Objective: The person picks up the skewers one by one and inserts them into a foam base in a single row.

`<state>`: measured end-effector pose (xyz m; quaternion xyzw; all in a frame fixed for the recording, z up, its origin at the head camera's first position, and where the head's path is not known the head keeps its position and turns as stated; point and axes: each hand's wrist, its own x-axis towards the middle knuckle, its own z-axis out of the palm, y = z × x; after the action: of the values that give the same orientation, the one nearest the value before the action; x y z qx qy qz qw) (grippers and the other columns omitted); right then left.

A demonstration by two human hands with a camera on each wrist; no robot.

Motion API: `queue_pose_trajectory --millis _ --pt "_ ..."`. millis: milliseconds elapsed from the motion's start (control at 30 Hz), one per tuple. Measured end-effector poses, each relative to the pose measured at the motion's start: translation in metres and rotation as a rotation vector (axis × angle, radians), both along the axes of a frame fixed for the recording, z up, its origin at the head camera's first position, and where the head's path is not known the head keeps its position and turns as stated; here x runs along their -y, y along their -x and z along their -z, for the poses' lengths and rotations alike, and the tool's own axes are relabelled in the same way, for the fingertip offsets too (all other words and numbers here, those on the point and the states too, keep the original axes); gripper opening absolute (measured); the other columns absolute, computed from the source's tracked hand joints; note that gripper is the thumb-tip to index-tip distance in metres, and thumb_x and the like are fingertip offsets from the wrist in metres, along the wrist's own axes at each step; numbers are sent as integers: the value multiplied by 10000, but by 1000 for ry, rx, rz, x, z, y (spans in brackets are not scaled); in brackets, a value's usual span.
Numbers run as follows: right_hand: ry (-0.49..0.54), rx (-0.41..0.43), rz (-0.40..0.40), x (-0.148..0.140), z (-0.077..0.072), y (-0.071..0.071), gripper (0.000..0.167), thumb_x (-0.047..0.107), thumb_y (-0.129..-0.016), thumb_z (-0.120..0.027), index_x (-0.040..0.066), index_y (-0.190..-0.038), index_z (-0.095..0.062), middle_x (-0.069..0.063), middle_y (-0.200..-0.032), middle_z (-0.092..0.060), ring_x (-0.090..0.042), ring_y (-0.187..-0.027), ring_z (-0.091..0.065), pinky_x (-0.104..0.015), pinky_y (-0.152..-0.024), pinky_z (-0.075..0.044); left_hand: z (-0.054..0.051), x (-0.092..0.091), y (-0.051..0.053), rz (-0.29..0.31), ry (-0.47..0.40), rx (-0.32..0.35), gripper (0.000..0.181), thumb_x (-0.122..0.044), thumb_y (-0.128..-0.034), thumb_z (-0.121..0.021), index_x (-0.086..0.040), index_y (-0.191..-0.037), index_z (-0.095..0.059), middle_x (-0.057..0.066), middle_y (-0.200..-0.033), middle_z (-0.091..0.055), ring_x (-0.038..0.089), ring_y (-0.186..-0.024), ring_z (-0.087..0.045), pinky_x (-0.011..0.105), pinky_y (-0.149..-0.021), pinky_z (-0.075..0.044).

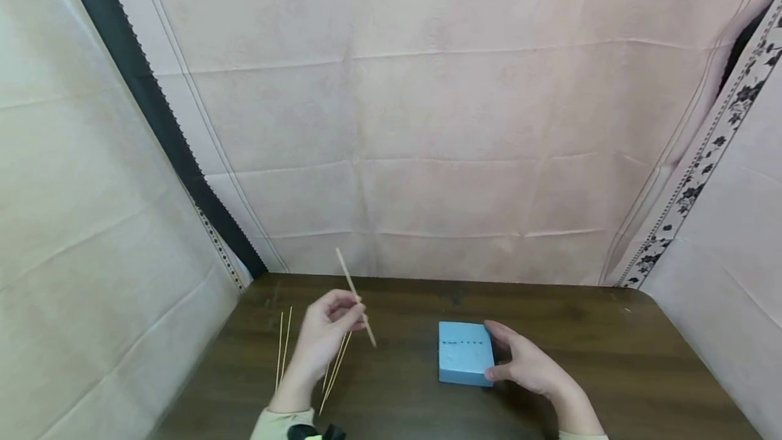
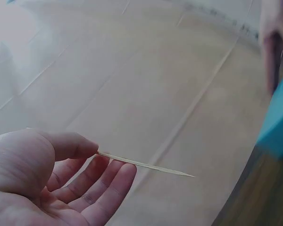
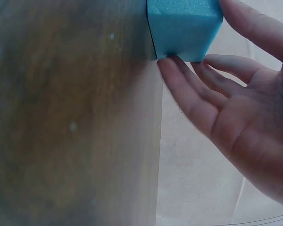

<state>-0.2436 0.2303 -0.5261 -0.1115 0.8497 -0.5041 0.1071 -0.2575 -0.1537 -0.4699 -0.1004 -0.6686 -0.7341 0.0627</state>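
We pinch a thin, pale, pointy stick (image 1: 348, 277) at a slant in our left fingers (image 2: 115, 188). Our blue block (image 1: 466, 361) lies flat on the counter (image 1: 409, 352), dark marks (image 1: 462, 342) across its top, right fingers (image 3: 186, 89) touching it.

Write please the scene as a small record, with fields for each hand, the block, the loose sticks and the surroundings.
Left hand: left hand pinches a thin pale stick, held tilted above the table
Right hand: right hand touches the right side of the blue block
Block: lying flat; dark marks on top, too small to read
Loose sticks: two left of the left forearm; more right of it, partly hidden, exact count unclear
Surroundings: brown table, pale cloth behind
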Motion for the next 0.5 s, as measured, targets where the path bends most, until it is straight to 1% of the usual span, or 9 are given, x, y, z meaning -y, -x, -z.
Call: queue_pose_trajectory --millis 133,233,300,367,500 --pt "20 3 0 0 -1 1 1006 -4 -769 -919 -90 -1602 -361 -338 -1664 -311 -572 -1442 -417 -513 -998 -572 3 -46 2 113 -35 -22 165 109 -950 -705 103 -1104 -645 197 -994 -688 236 -835 -735 404 -811 -646" --pt "27 6 5 0 -1 1 1005 -10 -771 -916 -84 -1605 -360 -340 -1662 -313 -568 -1430 -432 -501 -989 -578 9 -76 5 157 -32 -26 172 78 -957 -723 89 -1113 -651 198 -996 -686 218 -835 -731 400 -812 -645" --pt "36 15 4 1 -1 0 1008 -17 -770 -915 -85 -1606 -357 -345 -1659 -313 -564 -1423 -443 -501 -989 -577 14 -94 7 176 -21 -27 181 70 -950 -738 74 -1114 -663 204 -997 -696 230 -837 -732 399 -806 -646" --pt "52 19 -6 1 -1 -1 1011 -29 -771 -910 -99 -1606 -343 -358 -1652 -312 -557 -1413 -458 -505 -994 -574 19 -110 7 178 11 -30 182 59 -942 -758 44 -1108 -685 192 -983 -712 241 -828 -735 391 -789 -647" --pt "82 5 -34 0 -1 -1 1006 -49 -781 -894 -128 -1600 -315 -387 -1634 -311 -555 -1396 -479 -530 -1004 -564 23 -134 5 179 62 -45 171 28 -945 -776 -17 -1100 -718 161 -972 -734 242 -826 -739 352 -771 -642"
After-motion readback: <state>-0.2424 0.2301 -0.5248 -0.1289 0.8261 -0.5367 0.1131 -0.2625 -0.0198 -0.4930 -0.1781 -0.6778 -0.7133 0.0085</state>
